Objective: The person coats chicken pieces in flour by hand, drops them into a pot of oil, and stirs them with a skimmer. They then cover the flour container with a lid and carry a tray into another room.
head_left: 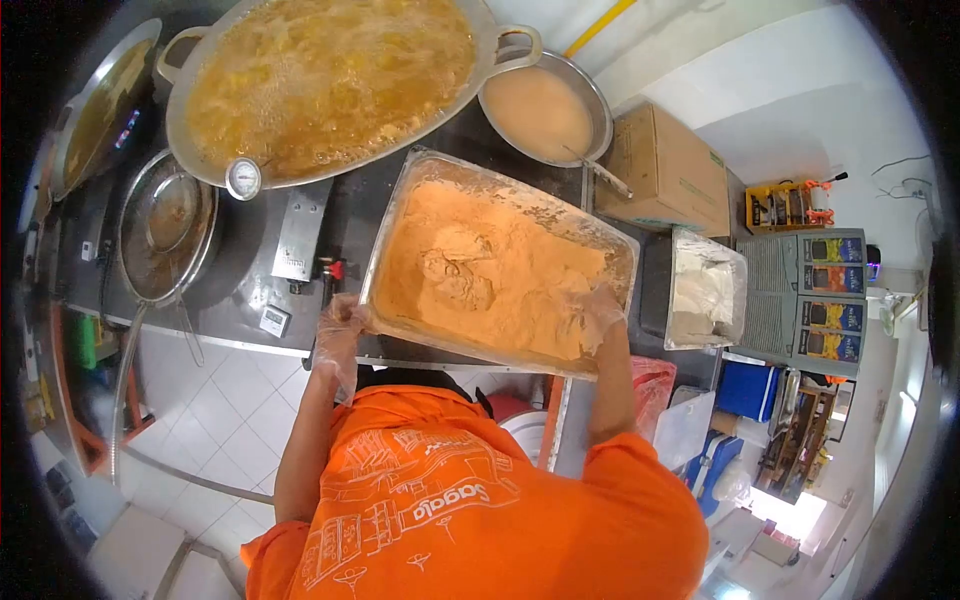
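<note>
I see the coated lump (460, 284) lies nearer the left hand (339, 328), which holds the tray (470, 349); right hand (600, 312), in powder (535, 245): its grip I cannot tell.

A wide wok (486, 58) at 11 o'clock runs past the top edge, its thermometer (243, 179) bearing markings too small to read. Digits on the timer (275, 320) at 9 o'clock are equally illegible. Orange powder (530, 240) hides what the lump (460, 280) at center is. The right hand (600, 312) blurs, fingertips indistinct. The bottom edge crops the orange shirt (500, 540) at 6 o'clock.
</note>
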Demonstrator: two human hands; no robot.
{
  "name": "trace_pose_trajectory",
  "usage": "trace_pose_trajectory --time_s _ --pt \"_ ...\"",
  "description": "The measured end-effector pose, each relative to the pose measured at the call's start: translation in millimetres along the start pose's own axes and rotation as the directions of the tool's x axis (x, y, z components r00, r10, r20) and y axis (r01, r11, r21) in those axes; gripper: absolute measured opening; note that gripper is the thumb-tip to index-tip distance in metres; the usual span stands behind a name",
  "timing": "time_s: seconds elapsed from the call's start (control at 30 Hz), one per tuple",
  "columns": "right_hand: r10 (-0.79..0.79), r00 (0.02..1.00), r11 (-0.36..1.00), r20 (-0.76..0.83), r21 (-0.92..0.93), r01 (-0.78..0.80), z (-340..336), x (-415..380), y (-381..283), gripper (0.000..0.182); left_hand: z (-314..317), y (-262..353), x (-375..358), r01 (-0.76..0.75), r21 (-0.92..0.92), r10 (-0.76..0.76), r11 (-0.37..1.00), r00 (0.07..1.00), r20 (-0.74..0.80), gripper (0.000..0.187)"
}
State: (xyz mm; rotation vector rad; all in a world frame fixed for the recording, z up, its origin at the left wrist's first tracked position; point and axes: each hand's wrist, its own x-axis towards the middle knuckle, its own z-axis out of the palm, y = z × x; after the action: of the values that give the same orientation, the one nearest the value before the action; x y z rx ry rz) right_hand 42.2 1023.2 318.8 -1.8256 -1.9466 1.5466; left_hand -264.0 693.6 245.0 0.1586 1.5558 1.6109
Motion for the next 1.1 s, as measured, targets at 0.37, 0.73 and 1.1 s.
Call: trace_pose_trajectory --time_s 0.37,0.73,1.1 --pt "-0.334 0.913 0.939 0.233 0.166 0.3 -16 -28 -184 0.036 -16 -29 17 -0.061 0.104 0.061 0.993 0.998 0.004 0.019" --pt "-0.651 0.486 0.156 0.583 -0.524 0.837 190 128 -591 0.038 -50 50 -11 0.083 0.142 -0.086 0.986 0.996 0.013 0.036" --pt "-0.561 0.524 -0.505 0.64 -0.767 0.395 386 211 -709 0.03 -79 65 -19 0.088 0.021 -0.084 0.996 0.984 -0.156 0.041"
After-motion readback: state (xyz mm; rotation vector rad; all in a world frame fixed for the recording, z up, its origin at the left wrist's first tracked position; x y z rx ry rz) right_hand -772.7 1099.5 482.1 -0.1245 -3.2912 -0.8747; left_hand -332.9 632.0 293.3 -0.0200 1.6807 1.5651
